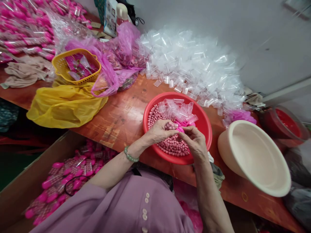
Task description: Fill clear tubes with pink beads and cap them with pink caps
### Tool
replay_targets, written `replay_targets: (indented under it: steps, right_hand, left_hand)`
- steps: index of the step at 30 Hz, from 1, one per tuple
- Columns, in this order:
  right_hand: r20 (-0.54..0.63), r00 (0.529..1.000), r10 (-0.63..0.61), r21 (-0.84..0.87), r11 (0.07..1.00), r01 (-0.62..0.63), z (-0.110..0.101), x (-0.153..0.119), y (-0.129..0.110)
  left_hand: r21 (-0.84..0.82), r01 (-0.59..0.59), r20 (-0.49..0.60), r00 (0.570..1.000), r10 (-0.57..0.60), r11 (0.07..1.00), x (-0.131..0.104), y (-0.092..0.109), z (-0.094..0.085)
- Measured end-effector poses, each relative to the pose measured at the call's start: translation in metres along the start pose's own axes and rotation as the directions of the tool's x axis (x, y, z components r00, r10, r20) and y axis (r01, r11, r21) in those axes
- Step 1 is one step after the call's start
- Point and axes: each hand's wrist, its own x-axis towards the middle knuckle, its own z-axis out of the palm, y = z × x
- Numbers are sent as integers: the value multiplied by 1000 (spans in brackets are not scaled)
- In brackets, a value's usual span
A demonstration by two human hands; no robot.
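Note:
Over a red basin [209, 129], my left hand [157, 132] is closed around a small clear tube filled with pink beads [170, 125]. At the tube's right end sits a bright pink cap [180, 129], pinched by my right hand [196, 142] between thumb and fingers. Whether the cap is fully seated I cannot tell. Loose pink beads [173, 145] fill the lower part of the basin. Several empty clear tubes [178, 108] lie on the beads at the back, with more pink caps partly hidden behind my fingers.
A large heap of clear tubes [189, 61] covers the back of the table [121, 119]. To the right stands a cream tub [255, 158]. Left are a yellow basket [89, 77], a yellow bag [65, 106] and pink bags [126, 42]. A carton [41, 168] below holds filled tubes.

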Motion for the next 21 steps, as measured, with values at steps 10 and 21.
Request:
replay_targets:
  steps: [10,21]
  right_hand:
    - [-100,973,-207,-98,975,197,7,17,-7]
    - [30,948,-317,-409,861,301,-14,11,-14]
  left_hand:
    - [-100,159,408,907,-105,982,-3,2,-13]
    - [-176,208,374,918,-131,962,0,1,-13]
